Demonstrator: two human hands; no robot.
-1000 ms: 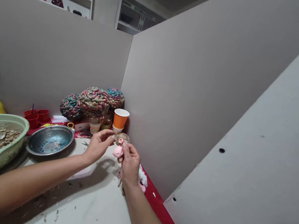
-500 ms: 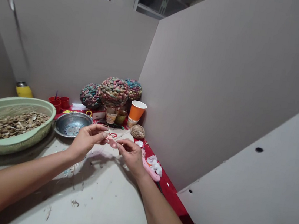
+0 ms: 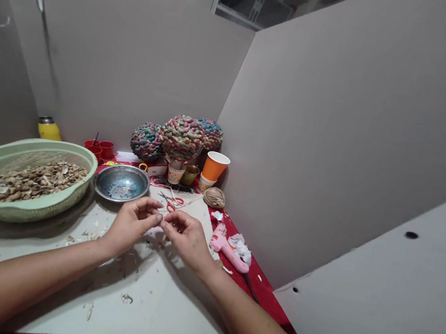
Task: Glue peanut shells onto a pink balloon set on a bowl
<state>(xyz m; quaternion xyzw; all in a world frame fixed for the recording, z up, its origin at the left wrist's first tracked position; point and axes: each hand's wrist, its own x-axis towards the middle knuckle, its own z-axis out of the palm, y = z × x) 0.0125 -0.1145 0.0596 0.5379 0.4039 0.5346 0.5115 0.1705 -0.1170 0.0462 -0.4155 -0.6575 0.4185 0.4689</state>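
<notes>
My left hand (image 3: 130, 224) and my right hand (image 3: 191, 240) meet over the white board (image 3: 169, 304), fingertips almost touching. Both are closed in a pinch on a small pink piece, mostly hidden by the fingers; its kind is unclear. Just beyond the fingertips lie scissors with red handles (image 3: 171, 203). To the right of my right hand rests a pink hot glue gun (image 3: 231, 253), beside crumpled white paper (image 3: 241, 248). A ball of twine (image 3: 214, 197) sits farther back. Left of the scissors stands a metal bowl (image 3: 105, 192) with bluish stains inside.
A green colander (image 3: 38, 209) full of nut shells (image 3: 36, 181) fills the left side. Shell-covered ball trees (image 3: 182, 137), an orange paper cup (image 3: 215, 167), red cups (image 3: 106, 148) and a yellow bottle (image 3: 49, 130) line the back. Grey panels (image 3: 318, 120) enclose the table.
My hands have drawn closer together and their fingertips now nearly meet, covering more of the pink piece. The view has turned slightly left, showing more of the glue gun and scissors.
</notes>
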